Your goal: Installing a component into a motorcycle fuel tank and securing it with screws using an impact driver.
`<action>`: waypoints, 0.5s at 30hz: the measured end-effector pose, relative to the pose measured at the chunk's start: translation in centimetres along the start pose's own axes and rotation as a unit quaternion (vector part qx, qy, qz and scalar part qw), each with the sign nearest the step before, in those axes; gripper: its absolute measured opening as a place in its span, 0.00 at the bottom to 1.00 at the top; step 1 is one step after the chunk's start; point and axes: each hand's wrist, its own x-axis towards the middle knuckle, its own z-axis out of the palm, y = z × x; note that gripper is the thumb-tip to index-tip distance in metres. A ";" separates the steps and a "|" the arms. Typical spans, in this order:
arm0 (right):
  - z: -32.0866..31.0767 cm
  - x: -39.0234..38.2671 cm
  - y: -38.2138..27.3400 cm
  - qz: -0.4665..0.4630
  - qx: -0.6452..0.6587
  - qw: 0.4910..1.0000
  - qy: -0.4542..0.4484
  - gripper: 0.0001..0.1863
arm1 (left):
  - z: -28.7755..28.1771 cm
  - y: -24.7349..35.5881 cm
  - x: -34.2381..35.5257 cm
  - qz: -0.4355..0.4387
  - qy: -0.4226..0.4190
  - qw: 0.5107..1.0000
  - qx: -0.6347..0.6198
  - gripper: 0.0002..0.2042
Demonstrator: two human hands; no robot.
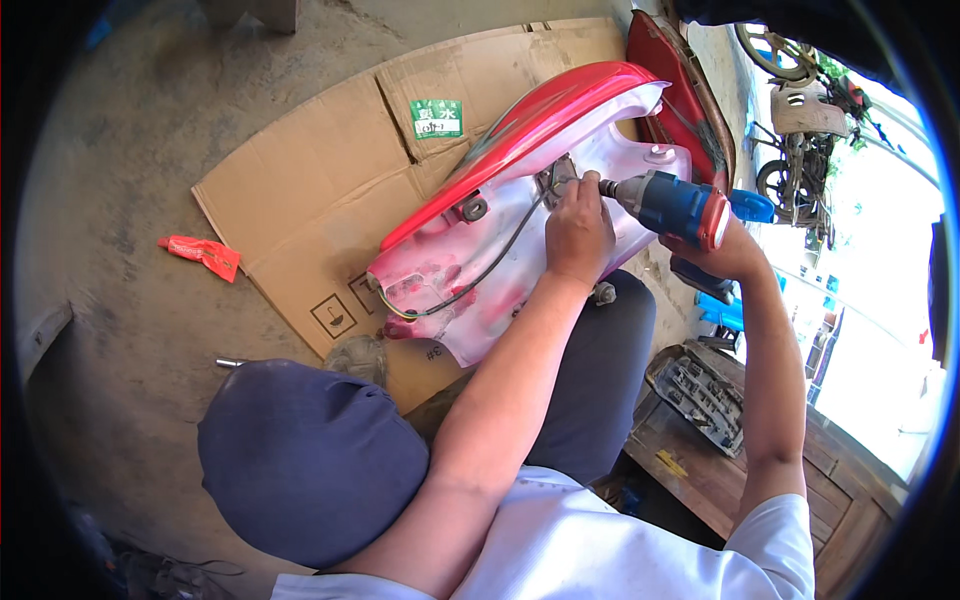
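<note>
A red motorcycle body panel [535, 125] lies with its whitish, red-stained inner side [500, 215] facing me. My right hand [728, 255] is closed around the grip of a blue cordless impact driver [668, 205], whose dark socket end points left. Just beyond that tip, my left hand [580, 235] has its fingers closed by a small metal bracket [562, 172] on the panel. Whatever those fingers pinch is hidden. A dark cable [490, 265] runs from the bracket down to the panel's lower left end.
Flattened cardboard [300, 170] lies under the panel. Another red panel [685, 100] stands behind it. An orange-red tube [200, 252] and a metal socket piece [230, 362] lie on the floor at left. A tray of small parts [700, 395] rests on a wooden surface [690, 480] at right.
</note>
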 end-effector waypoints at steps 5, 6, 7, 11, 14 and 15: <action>2.5 0.7 0.6 0.031 0.091 0.995 -0.003 0.24 | 0.6 -0.2 -0.3 -0.031 0.015 0.999 -0.012 0.22; 2.7 0.8 0.2 0.029 0.092 0.995 -0.004 0.24 | 0.4 -0.4 -0.2 -0.033 0.017 0.999 -0.010 0.22; 2.7 0.8 -0.3 0.049 0.116 0.992 -0.001 0.24 | 0.3 -0.5 -0.1 -0.026 0.014 0.999 -0.012 0.23; 2.7 1.6 -1.2 0.125 0.138 0.982 -0.037 0.24 | 0.0 -1.0 0.0 -0.032 0.011 0.999 -0.013 0.23; 4.0 1.9 1.5 -0.062 0.068 0.993 0.075 0.23 | 0.1 -0.7 0.2 -0.055 0.005 0.998 -0.030 0.24; 3.9 2.0 2.3 -0.061 0.067 0.993 0.075 0.23 | 0.1 -0.5 0.3 -0.055 0.005 0.998 -0.031 0.24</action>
